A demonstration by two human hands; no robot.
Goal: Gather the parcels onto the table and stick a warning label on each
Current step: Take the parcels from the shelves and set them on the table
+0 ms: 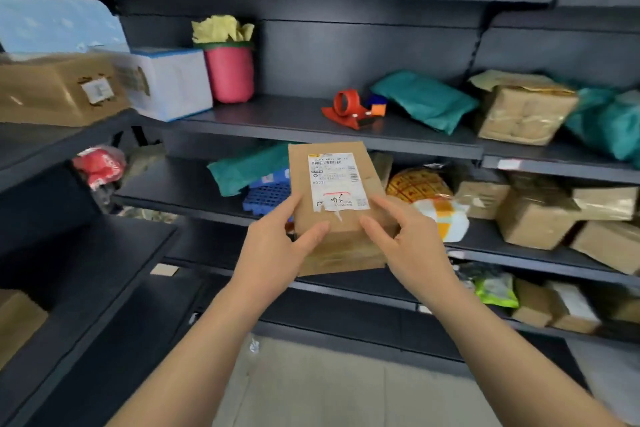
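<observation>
one brown cardboard parcel (pixel 346 246) is held in the air by two bare hands in front of dark metal shelving (pixel 311 121), level with the lower middle shelf. the left hand (pixel 277 243) grips its left edge, thumb on the top face; the right hand (pixel 410 246) grips its right edge, thumb and forefinger on top. the other fingers of both hands are hidden under the box. one white shipping label (pixel 337 180) covers much of the top face, torn at its lower edge; its print is too small to read.

three teal mailing bags show: one (pixel 249 168) just behind the parcel on the lower shelf, one (pixel 424 99) on the shelf above, one (pixel 609 121) cut off at the right edge. one blue plastic grid (pixel 266 198) lies partly behind the parcel. one red tape dispenser (pixel 349 107) sits on the upper middle shelf, well apart from one pink tub (pixel 230 74) stuffed with yellow paper and one white and blue box (pixel 169 83). several brown boxes (pixel 536 218) crowd the right shelves, blurred and overlapping, so an exact count is not possible. one large brown box (pixel 59 90) sits far left, cut off.
</observation>
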